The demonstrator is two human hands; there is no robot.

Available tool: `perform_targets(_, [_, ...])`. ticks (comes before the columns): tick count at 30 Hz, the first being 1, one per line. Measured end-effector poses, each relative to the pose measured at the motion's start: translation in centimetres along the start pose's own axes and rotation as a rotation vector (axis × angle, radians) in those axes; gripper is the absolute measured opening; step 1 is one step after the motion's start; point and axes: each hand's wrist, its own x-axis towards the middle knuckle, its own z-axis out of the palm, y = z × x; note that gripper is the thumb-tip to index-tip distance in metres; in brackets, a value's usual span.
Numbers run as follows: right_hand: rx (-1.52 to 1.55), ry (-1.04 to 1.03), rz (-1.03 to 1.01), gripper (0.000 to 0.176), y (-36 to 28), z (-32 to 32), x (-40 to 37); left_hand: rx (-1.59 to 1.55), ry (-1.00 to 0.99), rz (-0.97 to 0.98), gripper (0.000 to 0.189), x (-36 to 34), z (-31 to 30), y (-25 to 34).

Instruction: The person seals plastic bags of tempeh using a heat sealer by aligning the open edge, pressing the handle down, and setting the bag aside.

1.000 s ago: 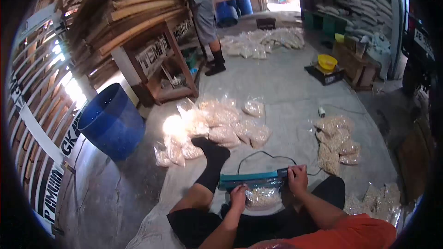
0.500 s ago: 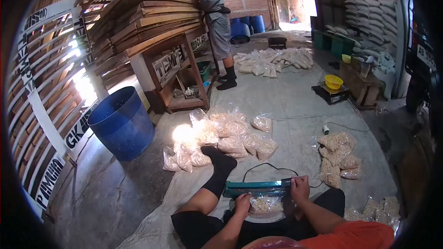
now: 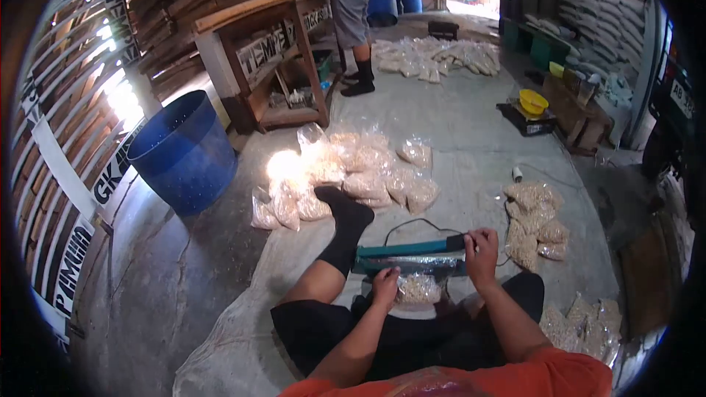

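A green impulse bag sealer (image 3: 412, 248) lies across the cloth between my legs, its arm raised a little above the silvery sealing strip. My right hand (image 3: 482, 250) grips the right end of that arm. A clear plastic bag of pale, bean-like pieces (image 3: 419, 290) rests against the sealer's near side. My left hand (image 3: 384, 287) pinches the bag's upper left edge, fingers closed. The bag's mouth lies by the strip; whether it is sealed I cannot make out.
Filled bags (image 3: 368, 165) lie beyond my foot, with more bags (image 3: 533, 220) at the right and others (image 3: 588, 323) near my right knee. A blue barrel (image 3: 184, 158) stands left. A scale with a yellow bowl (image 3: 533, 103) sits farther off. Another person (image 3: 351, 22) stands by a wooden rack.
The sealer's arm has come up from its lowered position, with my right hand lifting its end. My left hand stays at the bag. The view has tilted downward.
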Motion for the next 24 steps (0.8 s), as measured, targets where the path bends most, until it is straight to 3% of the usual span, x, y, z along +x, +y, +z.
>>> perform_targets(2, [-0.016, 0.008, -0.088, 0.015, -1.6, -0.5, 1.0, -0.025, 0.06, 0.061, 0.035, 0.9, 0.4, -0.4])
perform_targets(4, [-0.115, 0.003, -0.165, 0.014, -0.2, 0.3, 0.9, 0.045, 0.026, -0.032, 0.035, -0.7, 0.2, 2.7])
perform_targets(5, [-0.193, 0.024, -0.239, 0.015, 0.7, 0.6, 0.9, 0.139, 0.12, 0.099, 0.035, 0.9, 0.4, 0.0])
perform_targets(6, [-0.199, -0.044, -0.224, 0.017, 0.4, 0.0, 1.2, 0.118, 0.084, 0.151, 0.034, 0.9, 0.2, -0.1])
perform_targets(7, [-0.101, -0.023, -0.148, 0.026, -0.7, -0.5, 1.1, 0.155, 0.065, 0.087, 0.035, -0.2, 0.1, 2.0])
perform_targets(8, [-0.246, 0.164, -0.214, 0.038, -1.8, -1.1, 0.4, 0.091, 0.058, 0.074, 0.034, 0.1, 0.3, 1.7])
perform_targets(9, [-0.105, 0.184, -0.02, 0.038, -1.2, -0.8, -1.2, 0.027, 0.0, 0.017, 0.033, 0.5, 0.0, 0.5])
perform_targets(10, [0.033, 0.229, 0.168, 0.038, -0.4, -1.2, -3.4, -0.086, -0.034, -0.061, 0.033, -1.3, 0.1, 3.0])
perform_targets(12, [0.128, 0.075, 0.525, 0.039, 5.5, 0.1, -10.7, -0.193, -0.045, -0.007, 0.035, 0.3, 0.2, 0.6])
perform_targets(13, [0.041, -0.248, 0.845, 0.041, 9.9, 0.6, -15.3, -0.192, -0.05, -0.02, 0.035, 0.1, 0.7, 0.8])
perform_targets(14, [0.036, -0.251, 0.857, 0.041, 7.7, -0.4, -15.5, -0.178, -0.035, -0.033, 0.036, -0.4, 0.7, 1.3])
perform_targets(16, [0.176, -0.294, 0.542, 0.043, 3.5, -0.8, -14.6, -0.162, -0.018, -0.044, 0.037, -0.8, 0.6, 2.2])
perform_targets(17, [0.35, -0.258, 0.645, 0.049, 3.2, -0.3, -14.8, -0.166, -0.028, -0.06, 0.034, -1.0, 0.5, 2.1])
perform_targets(20, [0.188, -0.302, 0.82, 0.056, 4.9, 1.8, -15.1, -0.2, -0.032, -0.058, 0.03, -1.1, 0.6, 1.8])
perform_targets(24, [0.216, -0.109, 0.845, 0.05, 4.1, 4.4, -10.5, -0.191, -0.017, -0.059, 0.029, -0.8, 0.5, 2.4])
